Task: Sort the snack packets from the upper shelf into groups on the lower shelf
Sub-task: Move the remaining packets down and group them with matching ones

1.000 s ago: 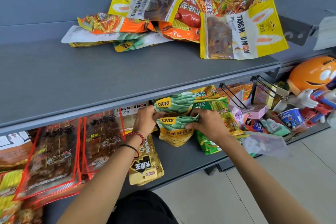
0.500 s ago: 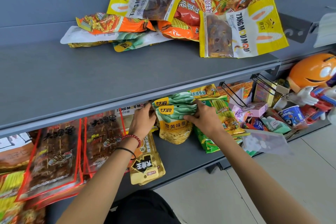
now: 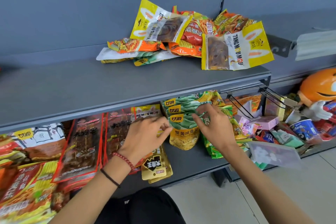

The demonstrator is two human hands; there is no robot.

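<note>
- Here, three green-and-yellow packets (image 3: 183, 129) lie overlapped like roof tiles on the lower shelf (image 3: 192, 165), between a gold stack (image 3: 156, 167) and a group of green packets (image 3: 212, 149).
- Your left hand (image 3: 149, 134) sits at the front packet's left edge with its fingers loosely curled; whether they pinch it cannot be told. Your right hand (image 3: 214, 127) hovers over the green tops, fingers spread and holding nothing.
- The glossy stack looks likely to slide or fan into its neighbours if a wrist brushes it as you pull out.
- On the upper shelf (image 3: 91, 87), the unsorted heap (image 3: 181, 42) is loosely piled, with a yellow rabbit-eared packet (image 3: 236, 49) near the front lip. Tugging one from underneath could drag others over the edge.
- Both shelves are grey metal against a grey back panel (image 3: 109, 5). Red-bordered packets (image 3: 81, 143) fill the left. A wire divider (image 3: 238, 105) stands at the right, with an orange figure (image 3: 318, 89) beyond it and a pale tiled floor (image 3: 272, 196) below.
</note>
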